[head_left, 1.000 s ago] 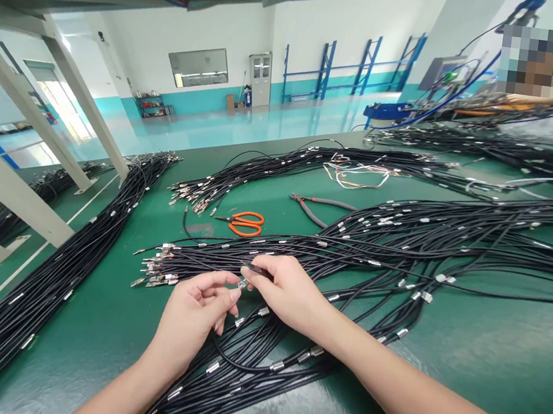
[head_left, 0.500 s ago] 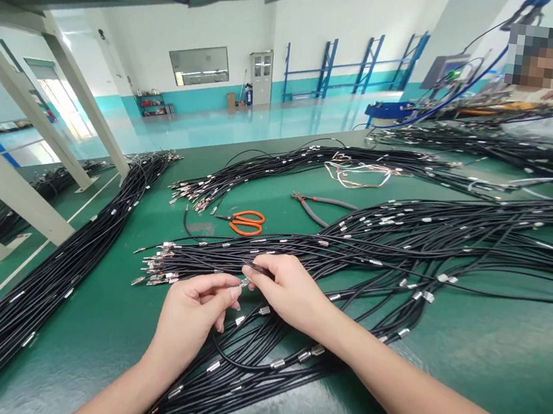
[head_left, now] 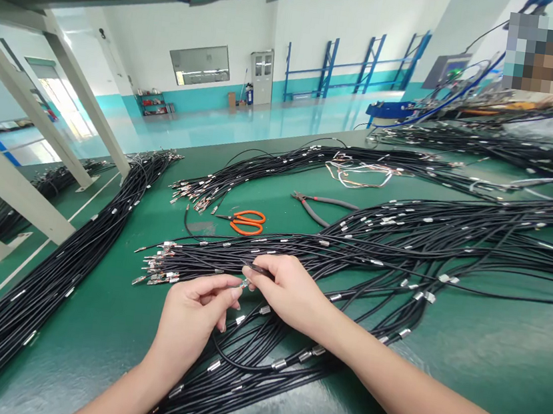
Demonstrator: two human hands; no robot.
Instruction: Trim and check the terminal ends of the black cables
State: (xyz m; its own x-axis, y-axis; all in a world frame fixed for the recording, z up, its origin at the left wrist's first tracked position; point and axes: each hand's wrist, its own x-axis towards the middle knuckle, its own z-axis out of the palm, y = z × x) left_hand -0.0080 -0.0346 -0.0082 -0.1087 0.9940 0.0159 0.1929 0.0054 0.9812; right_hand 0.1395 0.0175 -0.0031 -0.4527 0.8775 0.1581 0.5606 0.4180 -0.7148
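Note:
My left hand (head_left: 198, 311) is closed, thumb and fingers pinching a black cable (head_left: 256, 368) near its end. A small shiny metal terminal (head_left: 244, 284) sticks out from the fingertips. My right hand (head_left: 286, 292) is closed on a slim dark tool (head_left: 261, 270), most of it hidden in the grip; its exact kind is unclear. Its fingertips meet the left ones at the terminal. Beneath both hands lie many black cables (head_left: 228, 389) with silver sleeves, and behind them a bundle (head_left: 189, 260) with bare metal terminals at its left ends.
Orange-handled scissors (head_left: 247, 222) and grey-handled pliers (head_left: 319, 205) lie beyond the hands on the green table (head_left: 106, 320). More cable bundles run along the left (head_left: 71, 276) and back (head_left: 282, 161). White-framed posts (head_left: 87, 103) stand at left. A person (head_left: 551, 63) is at the far right.
My hands and the cable end stay almost exactly in place. At the far right, the other person's head and arm have shifted slightly.

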